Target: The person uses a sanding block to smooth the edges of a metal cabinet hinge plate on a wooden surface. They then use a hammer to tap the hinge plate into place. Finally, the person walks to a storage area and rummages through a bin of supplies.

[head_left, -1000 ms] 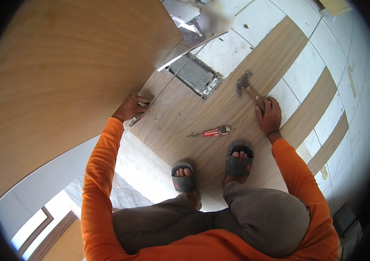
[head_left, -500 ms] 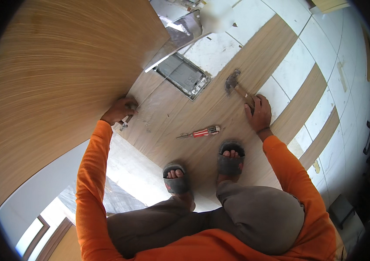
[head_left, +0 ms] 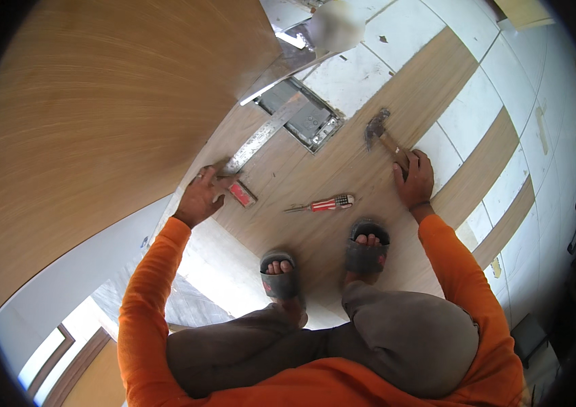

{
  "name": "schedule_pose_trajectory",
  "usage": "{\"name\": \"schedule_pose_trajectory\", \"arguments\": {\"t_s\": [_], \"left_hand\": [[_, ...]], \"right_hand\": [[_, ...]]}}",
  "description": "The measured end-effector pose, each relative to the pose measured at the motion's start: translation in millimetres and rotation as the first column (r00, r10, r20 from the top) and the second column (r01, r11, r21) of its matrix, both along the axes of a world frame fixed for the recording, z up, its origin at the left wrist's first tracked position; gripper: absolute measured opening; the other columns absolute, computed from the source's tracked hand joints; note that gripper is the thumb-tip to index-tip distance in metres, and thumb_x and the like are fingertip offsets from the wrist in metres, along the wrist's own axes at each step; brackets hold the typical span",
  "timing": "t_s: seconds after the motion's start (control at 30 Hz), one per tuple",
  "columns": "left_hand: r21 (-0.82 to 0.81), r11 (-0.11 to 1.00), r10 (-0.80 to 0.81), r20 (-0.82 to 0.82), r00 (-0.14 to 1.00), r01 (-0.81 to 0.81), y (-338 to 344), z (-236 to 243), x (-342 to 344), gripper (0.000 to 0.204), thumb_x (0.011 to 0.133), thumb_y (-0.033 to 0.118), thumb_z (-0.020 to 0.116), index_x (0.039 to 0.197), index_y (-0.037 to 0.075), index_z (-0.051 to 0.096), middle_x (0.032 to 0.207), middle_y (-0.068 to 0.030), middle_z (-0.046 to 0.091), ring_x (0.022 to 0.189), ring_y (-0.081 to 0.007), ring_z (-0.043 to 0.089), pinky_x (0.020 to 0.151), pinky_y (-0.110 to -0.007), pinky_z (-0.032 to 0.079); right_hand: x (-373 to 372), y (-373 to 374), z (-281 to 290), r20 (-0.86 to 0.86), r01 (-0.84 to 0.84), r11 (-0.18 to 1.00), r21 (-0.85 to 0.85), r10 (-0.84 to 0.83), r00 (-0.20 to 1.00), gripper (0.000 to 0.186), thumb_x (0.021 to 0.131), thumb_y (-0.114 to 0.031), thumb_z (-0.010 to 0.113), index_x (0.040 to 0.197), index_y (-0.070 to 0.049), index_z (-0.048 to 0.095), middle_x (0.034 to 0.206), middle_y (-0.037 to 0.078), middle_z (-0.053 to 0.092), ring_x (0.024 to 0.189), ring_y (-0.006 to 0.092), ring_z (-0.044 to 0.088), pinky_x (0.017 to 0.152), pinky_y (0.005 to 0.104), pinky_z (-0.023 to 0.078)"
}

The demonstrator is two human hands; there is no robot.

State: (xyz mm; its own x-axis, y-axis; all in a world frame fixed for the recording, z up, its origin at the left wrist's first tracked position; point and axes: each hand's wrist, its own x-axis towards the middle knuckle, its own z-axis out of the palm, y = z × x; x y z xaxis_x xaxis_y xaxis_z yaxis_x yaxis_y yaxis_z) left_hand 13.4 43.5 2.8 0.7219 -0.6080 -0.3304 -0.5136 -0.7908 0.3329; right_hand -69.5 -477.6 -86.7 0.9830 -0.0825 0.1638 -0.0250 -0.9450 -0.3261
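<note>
My left hand [head_left: 200, 197] is open, fingers apart, at the near end of a speckled metal straight rule [head_left: 257, 142] with a red block [head_left: 240, 192] at that end; whether it touches them is unclear. The rule slants across the wood-look planks toward a grey recessed metal floor box [head_left: 310, 117], over part of it. My right hand [head_left: 414, 180] grips the wooden handle of a claw hammer [head_left: 378, 125], whose head lies to the upper right. A screwdriver [head_left: 325, 203] with a red, white and dark patterned handle lies on the planks between my hands, above my sandaled feet.
A large wooden panel [head_left: 111, 95] fills the left, with a white edge below. White tiles [head_left: 464, 115] alternate with wood-look strips [head_left: 430, 68] on the right. Debris and a metal strip lie beyond the box. My feet [head_left: 366, 254] stand near a pale step edge at lower left.
The rule has swung from upright on edge near the panel to lying flat, its red end showing. My left hand has loosened and spread. My right hand stays on the hammer.
</note>
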Motion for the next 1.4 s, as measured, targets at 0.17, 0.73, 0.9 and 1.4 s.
{"name": "schedule_pose_trajectory", "arguments": {"t_s": [0.17,0.73,0.9,1.4], "left_hand": [[0.161,0.984,-0.081,0.023,0.996,0.076,6.5,-22.4,-11.1,0.058,0.082,0.009,0.068,0.136,0.026,0.057,0.153,-0.0109,0.038,0.133,-0.0376,0.046,0.104,-0.047,0.05],[-0.311,0.895,0.302,-0.103,0.948,-0.319,13.8,-22.3,-4.2,0.041,0.086,0.006,0.071,0.123,0.005,0.055,0.128,-0.0181,0.061,0.116,-0.0371,0.06,0.096,-0.041,0.051],[-0.416,0.751,0.476,-0.197,0.857,-0.513,9.8,-26.3,-7.9,0.044,0.087,0.009,0.075,0.129,0.006,0.06,0.113,-0.0157,0.071,0.099,-0.0294,0.07,0.087,-0.036,0.055],[-0.409,0.399,0.623,-0.536,0.57,-0.821,48.9,-41.1,-15.2,0.024,0.093,0.013,0.073,0.113,0.0,0.07,0.106,-0.0051,0.073,0.096,-0.0119,0.066,0.089,-0.028,0.051]], "right_hand": [[4.7,5.0,4.9,-0.003,-0.014,1.0,0.004,0.014,1.0,0.041,0.088,-0.026,0.072,0.118,-0.001,0.06,0.122,0.02,0.059,0.108,0.0374,0.059,0.093,0.0464,0.049],[2.7,4.3,4.4,-0.011,-0.011,1.0,-0.014,0.011,1.0,0.04,0.089,-0.026,0.072,0.117,-0.001,0.06,0.122,0.019,0.059,0.107,0.037,0.059,0.092,0.0467,0.049],[2.1,3.6,5.1,-0.011,-0.007,1.0,-0.007,0.007,1.0,0.041,0.088,-0.027,0.072,0.118,-0.001,0.06,0.123,0.019,0.059,0.108,0.037,0.059,0.093,0.0468,0.049],[2.2,3.4,3.2,-0.002,-0.007,1.0,-0.023,0.007,1.0,0.041,0.088,-0.025,0.073,0.118,-0.001,0.06,0.123,0.019,0.059,0.108,0.0361,0.059,0.092,0.0458,0.049]]}}
